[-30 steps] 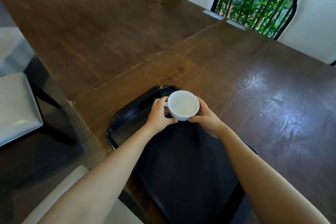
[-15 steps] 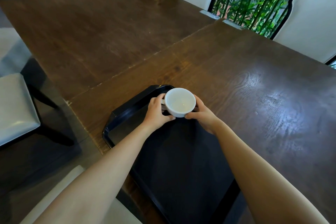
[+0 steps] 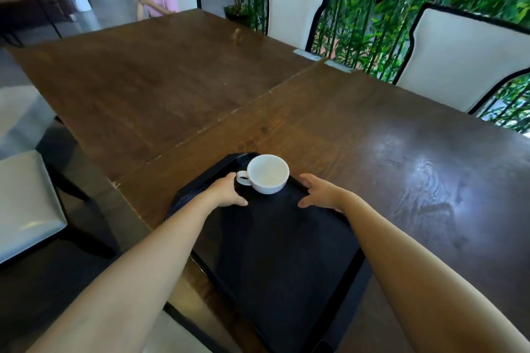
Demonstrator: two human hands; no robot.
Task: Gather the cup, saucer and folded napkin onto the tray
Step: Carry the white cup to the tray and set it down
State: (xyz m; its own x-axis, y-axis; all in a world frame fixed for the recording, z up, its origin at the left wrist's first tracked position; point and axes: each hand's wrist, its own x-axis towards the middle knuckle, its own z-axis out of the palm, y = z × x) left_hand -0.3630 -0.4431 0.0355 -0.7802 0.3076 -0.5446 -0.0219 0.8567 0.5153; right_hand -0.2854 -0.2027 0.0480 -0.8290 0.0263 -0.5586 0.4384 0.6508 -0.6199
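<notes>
Dark wooden surface (image 3: 372, 135), cream chairs and bamboo behind: a white cup (image 3: 268, 173) stands at the far end of a black tray (image 3: 286, 252). Neither hand grips it; the left hand (image 3: 228, 193) lies loosely open beside the handle, the right hand (image 3: 322, 190) open nearby. Cup apparently delivered; saucer and napkin are nowhere in sight.

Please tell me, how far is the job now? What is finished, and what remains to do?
Done: the white cup stands on the far end of the black tray. In hand: nothing; the left hand and the right hand are open on either side of the cup, not gripping it. Left: the saucer and the folded napkin, neither of which is visible on the tray or the table.
</notes>
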